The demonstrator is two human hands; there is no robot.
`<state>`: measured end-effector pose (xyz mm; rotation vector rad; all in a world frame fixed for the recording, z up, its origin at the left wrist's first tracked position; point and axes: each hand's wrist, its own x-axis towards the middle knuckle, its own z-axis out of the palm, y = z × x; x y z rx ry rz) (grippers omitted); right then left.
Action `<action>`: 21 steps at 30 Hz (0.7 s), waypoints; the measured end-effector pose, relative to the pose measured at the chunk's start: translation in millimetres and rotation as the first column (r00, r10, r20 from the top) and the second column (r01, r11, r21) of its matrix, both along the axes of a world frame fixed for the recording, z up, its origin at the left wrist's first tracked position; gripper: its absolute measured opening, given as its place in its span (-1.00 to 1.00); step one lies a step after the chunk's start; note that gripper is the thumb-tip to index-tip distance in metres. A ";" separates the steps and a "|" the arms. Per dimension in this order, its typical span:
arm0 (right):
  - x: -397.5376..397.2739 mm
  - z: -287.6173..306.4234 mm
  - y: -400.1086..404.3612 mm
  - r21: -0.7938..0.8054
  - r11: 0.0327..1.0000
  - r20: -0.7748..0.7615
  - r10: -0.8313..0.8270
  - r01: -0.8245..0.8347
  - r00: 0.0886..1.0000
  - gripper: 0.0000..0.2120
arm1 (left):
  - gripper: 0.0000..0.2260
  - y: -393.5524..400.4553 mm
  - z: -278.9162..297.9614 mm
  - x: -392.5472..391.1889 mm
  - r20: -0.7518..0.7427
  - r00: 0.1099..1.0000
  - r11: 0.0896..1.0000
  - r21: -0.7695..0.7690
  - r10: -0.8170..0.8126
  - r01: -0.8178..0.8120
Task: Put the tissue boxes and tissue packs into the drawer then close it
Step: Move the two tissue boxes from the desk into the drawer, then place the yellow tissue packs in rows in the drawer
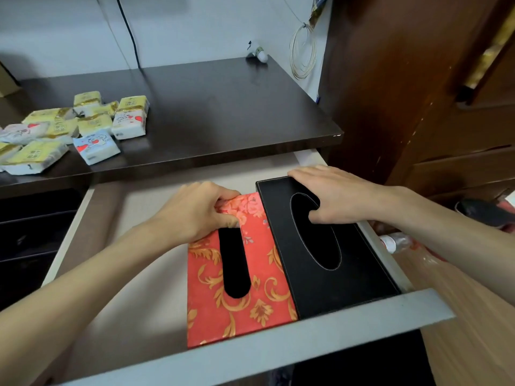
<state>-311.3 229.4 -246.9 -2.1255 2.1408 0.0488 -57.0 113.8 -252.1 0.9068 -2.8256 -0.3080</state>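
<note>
The drawer (pixel 278 349) stands pulled out below the dark desk top. Inside it, on the right, lie two tissue boxes side by side: a red box with gold floral print (pixel 259 291) and a black box with an oval slot (pixel 359 274) against the drawer's right wall. My left hand (pixel 195 210) grips the far end of the red box, thumb hooked in its slot. My right hand (pixel 334 193) holds the far end of the black box, thumb in its oval opening. Several tissue packs (pixel 69 129), yellow, white and blue, lie in a heap on the desk's left side.
The drawer's left half (pixel 125 246) shows bare floor. A dark wooden cabinet (pixel 418 93) rises on the right. A black cable (pixel 131 37) runs down the wall, and a coil of wire (pixel 303 51) hangs there. A small white object (pixel 259 55) sits at the desk's back.
</note>
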 end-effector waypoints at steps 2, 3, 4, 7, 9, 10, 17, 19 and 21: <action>2.0 1.6 1.6 0.007 1.000 0.012 -0.012 0.012 1.000 -0.35 | -0.70 2.8 1.0 0.7 0.005 1.000 1.000 0.008 0.007 -0.007; 3.6 2.7 2.2 0.013 1.000 0.009 -0.014 0.014 1.000 -0.38 | -0.73 4.7 1.0 1.4 0.001 1.000 1.000 0.026 0.009 -0.009; 5.3 3.6 2.4 0.020 1.000 0.001 -0.012 0.012 1.000 -0.42 | -0.76 6.7 0.8 2.0 -0.007 1.000 0.998 0.054 0.010 -0.009; 12.0 9.9 2.0 0.052 0.998 -0.025 -0.028 0.029 0.999 -0.59 | -0.79 8.9 3.0 2.5 0.004 1.000 0.992 0.127 0.008 -0.009; 18.4 18.7 -0.9 0.070 0.996 -0.023 -0.049 0.051 0.999 -0.58 | -0.80 5.4 7.5 3.2 0.013 1.000 0.972 0.233 -0.024 0.020; 21.6 23.4 -3.4 0.063 0.997 -0.014 -0.049 0.050 0.999 -0.54 | -0.79 2.4 10.5 4.5 0.002 0.999 0.951 0.306 -0.050 0.047; 73.3 56.7 -35.5 -0.180 0.981 0.324 -0.009 0.071 0.946 -0.74 | -0.72 -31.9 43.1 61.4 -0.129 0.987 0.950 0.309 0.092 -0.048; 91.6 62.4 -54.9 -0.231 0.970 0.455 0.045 0.069 0.889 -0.80 | -0.84 -45.1 55.3 86.1 -0.213 0.962 0.934 0.345 0.169 -0.088; 110.5 67.9 -78.9 -0.278 0.958 0.563 0.106 0.067 0.820 -0.83 | -0.91 -58.0 65.8 109.3 -0.305 0.914 0.918 0.368 0.267 -0.145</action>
